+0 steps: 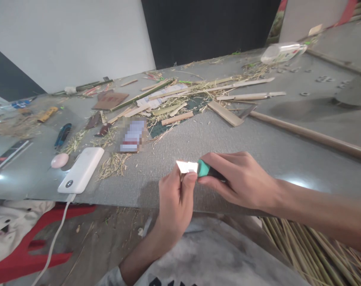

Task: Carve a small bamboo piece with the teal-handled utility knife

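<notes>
My right hand (243,178) is wrapped round the black and green handle of a utility knife (203,169). The bright blade (186,167) points left, over my left hand (176,198). That hand is closed, with its thumb up against the blade's lower edge and its fingers curled behind. Whatever it may pinch under the blade is hidden. Both hands are just above the near edge of the grey table (156,174).
Bamboo strips (225,113) and shavings lie across the table with a phone (133,135). At left are a white power bank (81,170) with its cable and a blue cutter (63,135). A wooden handle (311,133) and plastic bottle (283,53) lie right.
</notes>
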### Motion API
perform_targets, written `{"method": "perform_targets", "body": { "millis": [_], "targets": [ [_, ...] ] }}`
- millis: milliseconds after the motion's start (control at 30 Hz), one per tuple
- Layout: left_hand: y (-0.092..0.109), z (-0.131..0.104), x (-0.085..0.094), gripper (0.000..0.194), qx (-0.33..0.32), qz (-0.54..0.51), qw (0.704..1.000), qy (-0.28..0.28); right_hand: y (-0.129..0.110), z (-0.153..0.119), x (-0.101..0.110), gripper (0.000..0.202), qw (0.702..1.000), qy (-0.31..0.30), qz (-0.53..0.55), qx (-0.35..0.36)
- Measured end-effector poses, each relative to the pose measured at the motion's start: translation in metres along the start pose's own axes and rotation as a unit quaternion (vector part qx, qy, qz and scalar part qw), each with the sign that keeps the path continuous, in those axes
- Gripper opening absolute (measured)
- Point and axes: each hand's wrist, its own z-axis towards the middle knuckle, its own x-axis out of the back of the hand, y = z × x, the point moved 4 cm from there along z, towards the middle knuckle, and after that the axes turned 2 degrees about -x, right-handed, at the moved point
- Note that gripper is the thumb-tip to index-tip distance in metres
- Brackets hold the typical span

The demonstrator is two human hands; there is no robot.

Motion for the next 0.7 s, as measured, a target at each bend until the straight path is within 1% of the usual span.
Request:
{"method": "perform_targets", "body": {
  "millis": [67,133,200,267,333,367,433,500,533,567,600,633,667,700],
  "targets": [
    [0.000,-0.001,0.000,0.036,-0.006,0.020,1.000,0.005,0.000,0.001,0.001,0.034,1.000,0.004,-0.001,-0.008],
    [0.001,-0.001,-0.001,0.036,-0.013,0.008,1.000,-0.003,0.001,0.003,0.003,0.034,1.000,0.003,0.007,-0.018],
    [0.001,0.001,-0.002,0.036,-0.010,-0.034,0.999,-0.022,0.005,0.006,0.005,0.033,0.998,0.001,0.044,-0.046],
    [0.000,0.003,-0.004,0.033,0.017,-0.107,0.993,-0.044,0.010,0.009,0.006,0.034,0.989,-0.003,0.117,-0.094],
    [-0.001,0.004,-0.008,0.032,0.053,-0.188,0.978,-0.072,0.015,0.013,0.007,0.035,0.968,-0.015,0.202,-0.150],
    [-0.001,0.005,-0.010,0.036,0.067,-0.219,0.970,-0.086,0.017,0.014,0.006,0.035,0.954,-0.025,0.243,-0.175],
    [0.001,0.006,-0.014,0.044,0.082,-0.245,0.958,-0.121,0.017,0.016,0.004,0.031,0.923,-0.053,0.318,-0.209],
    [0.004,0.005,-0.017,0.046,0.093,-0.231,0.955,-0.158,0.016,0.017,0.002,0.026,0.896,-0.075,0.377,-0.223],
    [0.005,0.005,-0.019,0.047,0.101,-0.215,0.954,-0.180,0.015,0.017,0.002,0.025,0.887,-0.080,0.396,-0.223],
    [0.007,0.005,-0.020,0.048,0.104,-0.196,0.955,-0.200,0.015,0.016,0.002,0.024,0.884,-0.078,0.404,-0.222],
    [0.008,0.006,-0.019,0.050,0.098,-0.168,0.959,-0.208,0.016,0.016,0.003,0.024,0.886,-0.068,0.401,-0.224],
    [0.009,0.008,-0.015,0.053,0.076,-0.133,0.969,-0.191,0.019,0.015,0.003,0.025,0.889,-0.055,0.392,-0.228],
    [0.011,0.012,-0.008,0.058,0.041,-0.096,0.984,-0.147,0.022,0.014,0.004,0.026,0.893,-0.039,0.381,-0.237],
    [0.014,0.016,0.003,0.063,-0.001,-0.059,0.995,-0.086,0.026,0.013,0.005,0.026,0.894,-0.023,0.371,-0.250]
  ]
}}
